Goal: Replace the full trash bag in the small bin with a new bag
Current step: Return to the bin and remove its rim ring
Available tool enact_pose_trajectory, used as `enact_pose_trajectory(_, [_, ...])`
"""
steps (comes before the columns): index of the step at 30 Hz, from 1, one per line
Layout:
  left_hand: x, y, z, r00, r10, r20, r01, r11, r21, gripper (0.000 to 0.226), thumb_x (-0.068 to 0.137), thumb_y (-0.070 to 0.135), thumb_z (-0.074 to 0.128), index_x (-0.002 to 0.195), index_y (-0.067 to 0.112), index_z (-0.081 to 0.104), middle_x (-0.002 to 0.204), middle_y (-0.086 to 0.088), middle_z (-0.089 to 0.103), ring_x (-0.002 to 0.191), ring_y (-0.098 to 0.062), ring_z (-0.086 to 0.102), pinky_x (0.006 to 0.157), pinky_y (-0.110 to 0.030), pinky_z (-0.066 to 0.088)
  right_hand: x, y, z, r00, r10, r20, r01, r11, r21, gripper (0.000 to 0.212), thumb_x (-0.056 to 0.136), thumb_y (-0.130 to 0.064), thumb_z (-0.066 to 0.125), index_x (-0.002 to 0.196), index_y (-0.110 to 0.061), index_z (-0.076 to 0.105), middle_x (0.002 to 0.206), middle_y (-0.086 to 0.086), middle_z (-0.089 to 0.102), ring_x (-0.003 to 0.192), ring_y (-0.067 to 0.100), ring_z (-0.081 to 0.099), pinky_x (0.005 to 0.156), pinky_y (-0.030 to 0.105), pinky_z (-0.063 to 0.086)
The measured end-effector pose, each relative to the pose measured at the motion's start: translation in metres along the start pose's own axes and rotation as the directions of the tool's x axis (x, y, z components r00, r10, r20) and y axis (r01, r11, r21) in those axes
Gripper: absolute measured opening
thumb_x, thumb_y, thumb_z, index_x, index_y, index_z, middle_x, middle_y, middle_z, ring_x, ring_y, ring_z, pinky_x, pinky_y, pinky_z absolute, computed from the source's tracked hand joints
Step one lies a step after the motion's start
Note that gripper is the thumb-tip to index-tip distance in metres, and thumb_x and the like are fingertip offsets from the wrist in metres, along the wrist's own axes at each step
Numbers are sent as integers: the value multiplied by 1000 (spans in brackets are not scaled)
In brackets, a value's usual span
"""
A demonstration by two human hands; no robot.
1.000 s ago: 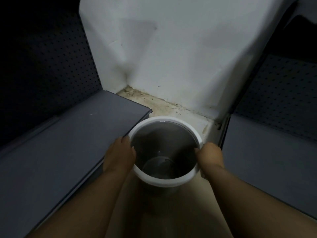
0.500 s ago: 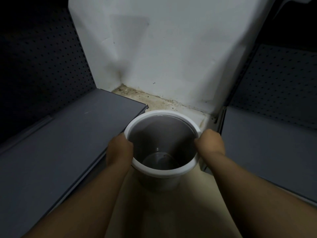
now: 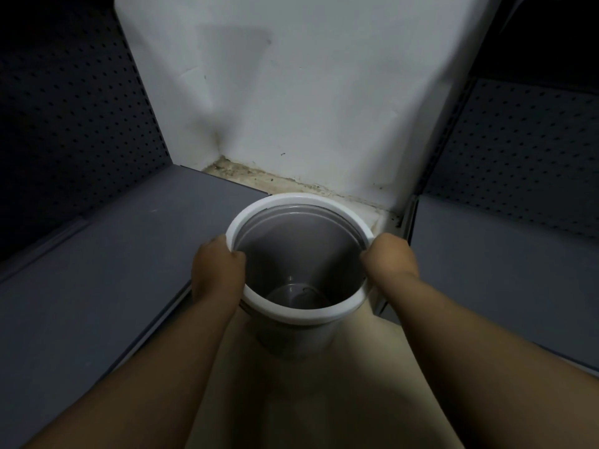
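Dim corner floor — white walls

Tight floor gap between two shelves, closed off by the wall corner

The small bin stands on a narrow strip of beige floor, and both hands grip its white rim: the left hand fills the space between bin and the left shelf edge, the right hand the space toward the right shelf. The white wall stands just behind the bin, with only a grimy floor strip between. Perforated back panels rise at the far edge of each shelf. The floor nearer the viewer lies open, as does the bin's mouth; its inside looks bare, though the light is dim.
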State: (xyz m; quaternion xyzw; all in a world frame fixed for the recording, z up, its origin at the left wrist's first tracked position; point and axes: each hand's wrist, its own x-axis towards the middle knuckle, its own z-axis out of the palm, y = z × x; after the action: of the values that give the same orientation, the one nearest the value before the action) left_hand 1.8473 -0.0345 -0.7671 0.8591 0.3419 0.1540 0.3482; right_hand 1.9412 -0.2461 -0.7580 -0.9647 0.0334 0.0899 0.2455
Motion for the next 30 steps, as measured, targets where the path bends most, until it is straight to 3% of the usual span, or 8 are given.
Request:
enact_pose_trajectory(3, [-3,6,-2,1000,15,-13,-16,999,-38,19,87,14,54,105,9,58,98,-11,61,85,-24,62,67,-31,46,4,1,-4,999,35,-14,-34,995,94,11,90,-8,51,91,-2,60,70,6,53,58,19,51,46,25,36])
enact_pose_trajectory(7, [-11,22,-3,997,68,-18,-70,993,-94,25,86,15,55,111,11,57,99,-8,60,82,-20,59,58,-23,41,9,5,-17,993,83,-81,-69,985,161,27,94,-16,50,111,2,61,105,18,65,87,33,62,62,30,42])
enact_pose_trajectory(9, [-17,33,-1,994,106,-5,-106,984,-141,28,85,14,57,113,13,57,100,-6,59,82,-18,58,57,-22,41,13,14,-27,986,119,-115,-102,985,142,27,96,-13,47,113,3,60,111,21,64,94,36,62,66,32,42])
enact_pose_trajectory(13, [-30,57,10,973,230,9,-222,947,-234,21,89,19,54,110,17,58,92,4,57,72,-6,55,59,-20,40,17,46,-48,958,239,-159,-209,960,186,26,96,-16,48,110,2,61,92,18,62,68,30,54,60,33,43])
enact_pose_trajectory(17, [-42,79,25,946,322,43,-303,922,-242,17,95,26,42,86,21,55,70,10,50,63,0,47,54,-17,31,8,88,-75,937,286,-200,-238,943,233,31,95,-24,53,107,2,64,83,15,57,60,26,52,55,30,41])
enact_pose_trajectory(22, [-46,89,51,924,375,73,-350,907,-232,27,95,30,37,78,18,52,73,-2,52,69,-17,49,63,-25,35,-10,144,-96,921,298,-252,-233,938,257,25,94,-25,53,99,-2,64,88,18,62,74,32,55,65,33,43])
enact_pose_trajectory(26, [-48,94,69,915,382,127,-353,914,-199,28,95,34,37,80,16,52,79,-4,52,71,-15,47,66,-27,32,-25,181,-96,926,286,-247,-221,940,260,17,93,-24,55,91,-8,62,94,20,67,79,32,59,68,31,44])
enact_pose_trajectory(30, [-50,96,77,900,405,164,-379,910,-169,31,96,34,35,80,13,51,71,1,45,63,-11,42,57,-23,28,-38,209,-96,957,207,-204,-163,964,211,9,92,-24,58,93,-15,61,87,12,66,83,30,63,69,28,43])
